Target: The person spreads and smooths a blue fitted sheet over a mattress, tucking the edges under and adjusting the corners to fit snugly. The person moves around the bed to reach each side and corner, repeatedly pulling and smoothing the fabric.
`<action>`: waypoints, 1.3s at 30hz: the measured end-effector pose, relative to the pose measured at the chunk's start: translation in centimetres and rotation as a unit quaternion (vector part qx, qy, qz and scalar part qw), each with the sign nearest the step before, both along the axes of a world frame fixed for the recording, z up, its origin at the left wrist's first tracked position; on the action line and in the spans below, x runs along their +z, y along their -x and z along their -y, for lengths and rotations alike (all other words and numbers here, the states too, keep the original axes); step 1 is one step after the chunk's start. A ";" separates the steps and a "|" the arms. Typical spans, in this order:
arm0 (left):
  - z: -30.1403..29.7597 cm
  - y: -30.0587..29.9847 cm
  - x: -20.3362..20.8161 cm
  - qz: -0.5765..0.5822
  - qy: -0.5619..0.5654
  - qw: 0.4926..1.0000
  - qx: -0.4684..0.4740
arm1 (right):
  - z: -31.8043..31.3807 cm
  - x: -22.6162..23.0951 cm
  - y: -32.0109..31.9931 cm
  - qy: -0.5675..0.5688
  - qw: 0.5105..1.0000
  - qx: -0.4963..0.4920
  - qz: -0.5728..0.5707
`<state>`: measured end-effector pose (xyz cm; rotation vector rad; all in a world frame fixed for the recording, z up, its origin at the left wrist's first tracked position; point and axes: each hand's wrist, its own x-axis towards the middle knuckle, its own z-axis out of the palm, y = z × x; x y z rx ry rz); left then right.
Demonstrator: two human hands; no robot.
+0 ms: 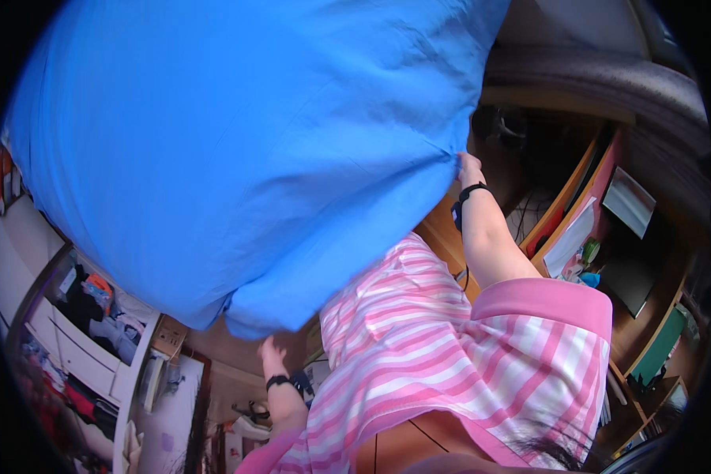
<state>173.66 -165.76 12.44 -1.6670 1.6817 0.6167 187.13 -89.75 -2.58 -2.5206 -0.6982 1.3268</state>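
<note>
A large blue bedsheet [237, 150] billows out in front of me and fills most of the upper view. My right hand [468, 167] is closed on its right edge, where creases fan out from the pinched cloth. Lower down and to the left, my left hand [272, 351] is at the sheet's bottom edge, next to a folded-over corner. Its fingertips meet the edge of the cloth, but whether they grip it is unclear. Both wrists wear black bands. What lies behind the sheet is hidden.
On the left stands a white cabinet [87, 340] with clothes on its open shelves. To the right are a wooden desk [565, 201] with papers, a dark monitor [629, 272] and a wooden shelf unit [660, 407]. A curtain-like cloth [608, 75] runs across the upper right.
</note>
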 end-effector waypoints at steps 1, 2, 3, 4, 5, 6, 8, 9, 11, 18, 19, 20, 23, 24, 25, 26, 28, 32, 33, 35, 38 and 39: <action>-4.5 1.9 -0.6 -0.021 -0.095 0.994 -0.055 | 0.0 0.0 0.4 0.042 0.996 0.065 0.051; -9.2 3.2 -1.3 -0.054 -0.171 0.973 -0.146 | 0.4 0.3 0.8 0.076 0.991 0.106 0.015; -13.6 4.7 -1.8 -0.058 -0.236 0.952 -0.187 | 0.8 0.8 1.0 0.114 0.984 0.135 -0.021; -17.8 5.8 -2.1 -0.053 -0.276 0.928 -0.245 | 1.4 1.3 1.3 0.139 0.977 0.151 -0.061; -21.5 6.8 -2.0 -0.053 -0.330 0.907 -0.255 | 2.1 2.0 1.3 0.163 0.969 0.160 -0.091; -24.7 7.4 -1.6 -0.064 -0.370 0.884 -0.277 | 2.7 2.6 1.3 0.180 0.960 0.168 -0.134; -29.4 8.2 -0.6 -0.070 -0.419 0.851 -0.307 | 4.1 3.7 0.9 0.212 0.945 0.164 -0.185; -31.0 8.3 -0.2 -0.055 -0.419 0.850 -0.313 | 4.6 4.2 0.5 0.220 0.937 0.165 -0.217; -32.2 8.4 0.8 -0.039 -0.420 0.840 -0.342 | 5.4 4.9 -0.8 0.224 0.935 0.142 -0.237; -26.8 11.0 2.4 0.025 -0.313 0.835 -0.451 | 5.4 7.4 -5.0 0.161 0.950 0.123 -0.238; -26.0 11.8 2.5 0.028 -0.302 0.832 -0.464 | 5.2 7.9 -5.3 0.149 0.952 0.115 -0.240; -25.2 12.7 2.7 0.047 -0.275 0.832 -0.479 | 5.4 8.5 -5.6 0.139 0.958 0.101 -0.231; -24.3 15.6 2.8 0.040 -0.284 0.811 -0.511 | 5.6 10.8 -6.1 0.115 0.955 0.103 -0.252; -24.4 16.4 2.4 0.016 -0.286 0.811 -0.510 | 5.7 11.6 -6.3 0.096 0.955 0.107 -0.261; -24.4 17.2 2.4 -0.001 -0.282 0.814 -0.508 | 5.8 12.3 -6.5 0.093 0.953 0.099 -0.269; -24.6 17.8 2.3 -0.011 -0.257 0.824 -0.505 | 6.0 13.1 -6.8 0.114 0.951 0.098 -0.269; -25.4 18.5 2.1 -0.038 -0.289 0.812 -0.506 | 5.3 14.4 -7.1 0.115 0.949 0.114 -0.272; -29.3 18.6 2.2 -0.036 -0.322 0.779 -0.537 | 1.7 15.3 -7.7 0.111 0.949 0.104 -0.275; -30.7 18.5 2.3 -0.029 -0.318 0.759 -0.568 | 0.1 15.1 -7.8 0.105 0.952 0.109 -0.267; -34.1 17.9 2.5 -0.030 -0.308 0.731 -0.608 | -3.6 14.4 -7.6 0.097 0.956 0.126 -0.248; -40.4 16.4 3.4 -0.018 -0.290 0.730 -0.618 | -10.6 13.2 -6.3 0.151 0.940 0.232 -0.198; -42.6 15.5 3.9 0.014 -0.277 0.764 -0.583 | -13.2 12.9 -5.5 0.182 0.929 0.269 -0.177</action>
